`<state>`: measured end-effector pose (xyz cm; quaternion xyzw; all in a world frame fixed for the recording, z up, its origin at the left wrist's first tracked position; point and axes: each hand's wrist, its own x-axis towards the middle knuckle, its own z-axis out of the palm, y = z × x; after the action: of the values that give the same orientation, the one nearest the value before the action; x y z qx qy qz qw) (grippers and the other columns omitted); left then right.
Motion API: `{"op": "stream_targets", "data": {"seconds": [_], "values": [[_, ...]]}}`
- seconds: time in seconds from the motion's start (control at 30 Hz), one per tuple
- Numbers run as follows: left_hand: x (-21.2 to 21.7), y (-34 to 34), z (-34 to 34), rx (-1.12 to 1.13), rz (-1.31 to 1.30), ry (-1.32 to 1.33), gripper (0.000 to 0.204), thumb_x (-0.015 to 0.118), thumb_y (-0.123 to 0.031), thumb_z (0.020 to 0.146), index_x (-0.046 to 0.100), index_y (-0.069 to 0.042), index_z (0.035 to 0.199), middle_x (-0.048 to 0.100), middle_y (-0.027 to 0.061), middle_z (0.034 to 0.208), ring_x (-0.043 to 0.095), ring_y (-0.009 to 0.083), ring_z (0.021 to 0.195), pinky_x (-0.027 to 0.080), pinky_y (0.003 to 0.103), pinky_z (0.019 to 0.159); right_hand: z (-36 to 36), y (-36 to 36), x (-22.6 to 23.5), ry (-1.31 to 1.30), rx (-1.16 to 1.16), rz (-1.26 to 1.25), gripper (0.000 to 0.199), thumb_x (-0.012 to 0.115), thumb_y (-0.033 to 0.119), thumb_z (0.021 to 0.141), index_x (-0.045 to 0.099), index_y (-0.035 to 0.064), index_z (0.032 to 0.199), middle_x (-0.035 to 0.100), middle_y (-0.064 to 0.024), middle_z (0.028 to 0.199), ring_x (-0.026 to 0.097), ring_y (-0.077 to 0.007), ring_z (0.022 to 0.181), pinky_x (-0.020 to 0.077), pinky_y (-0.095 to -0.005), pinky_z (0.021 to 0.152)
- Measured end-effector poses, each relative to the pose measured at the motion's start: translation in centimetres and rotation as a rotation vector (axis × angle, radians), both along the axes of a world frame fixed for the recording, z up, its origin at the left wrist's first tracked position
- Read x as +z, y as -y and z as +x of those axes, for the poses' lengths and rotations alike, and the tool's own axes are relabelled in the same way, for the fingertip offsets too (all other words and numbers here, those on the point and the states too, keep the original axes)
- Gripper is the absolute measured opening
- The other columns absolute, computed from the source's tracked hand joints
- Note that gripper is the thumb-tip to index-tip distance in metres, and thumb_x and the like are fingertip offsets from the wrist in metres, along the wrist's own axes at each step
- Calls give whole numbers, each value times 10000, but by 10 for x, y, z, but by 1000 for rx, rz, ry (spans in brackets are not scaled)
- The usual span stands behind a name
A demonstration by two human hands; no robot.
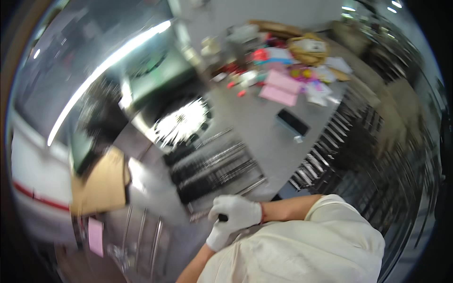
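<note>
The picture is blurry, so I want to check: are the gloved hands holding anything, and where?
The right hand closes around something small and dark; what it is cannot be told. The left hand touches it.

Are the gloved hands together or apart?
Together: the right hand closes over the left hand, both in white gloves, before the cream shirt.

Both hands in white gloves, clasped together: right hand (238,211) over left hand (221,236), forearms bare, blurred.

Flat pink rectangular packages (281,87) are lying on the grey table (255,122). A dark rectangular phone screen (292,121) is lying just below them, with a brown cardboard box (100,181) sitting far left.
</note>
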<state>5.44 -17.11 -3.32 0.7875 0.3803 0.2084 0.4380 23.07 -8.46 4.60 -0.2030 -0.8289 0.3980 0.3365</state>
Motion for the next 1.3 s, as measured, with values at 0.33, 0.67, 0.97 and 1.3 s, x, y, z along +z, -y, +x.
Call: {"op": "stream_targets", "data": {"seconds": [0.33, 0.67, 0.97, 1.3], "values": [[-15, -1, -4, 272, -1099, 1045, 355, 647, -231, 1015, 624, 6, 1278, 713, 135, 856, 724, 240, 675, 589, 303, 600, -27, -47, -14, 362, 527, -323, 595, 770, 191, 873, 592, 54, 1424, 631, -148, 1410, 595, -274, 1315, 459, -382, 1123], [-3, 0, -28, 187, -716, 897, 473, 548, -42, 1037, 475, -49, 1505, 603, 29, 1393, 634, 174, 1177, 537, 376, 1003, 7, -21, 14, 276, 318, -433, 827, 866, 100, 739, 498, 59, 1479, 687, -102, 1252, 684, -218, 1108, 540, -356, 1012], [24, 41, -10, 395, -786, 1075, 332, 509, -79, 1065, 547, -10, 1387, 724, 176, 1135, 711, 273, 1063, 573, 387, 900, 11, 4, -44, -678, 515, -1585, 763, 756, 106, 854, 398, 141, 1526, 603, -116, 1376, 536, -316, 1326, 431, -456, 1112], [-54, 54, -24, 1377, -367, 1149, 326, 589, -282, 1059, 622, -8, 1233, 740, 171, 867, 708, 235, 631, 569, 310, 522, -72, 6, -46, -145, 215, -491, 458, 713, -91, 858, 597, -10, 1294, 616, -104, 1286, 618, -180, 1197, 513, -335, 1049]]}}
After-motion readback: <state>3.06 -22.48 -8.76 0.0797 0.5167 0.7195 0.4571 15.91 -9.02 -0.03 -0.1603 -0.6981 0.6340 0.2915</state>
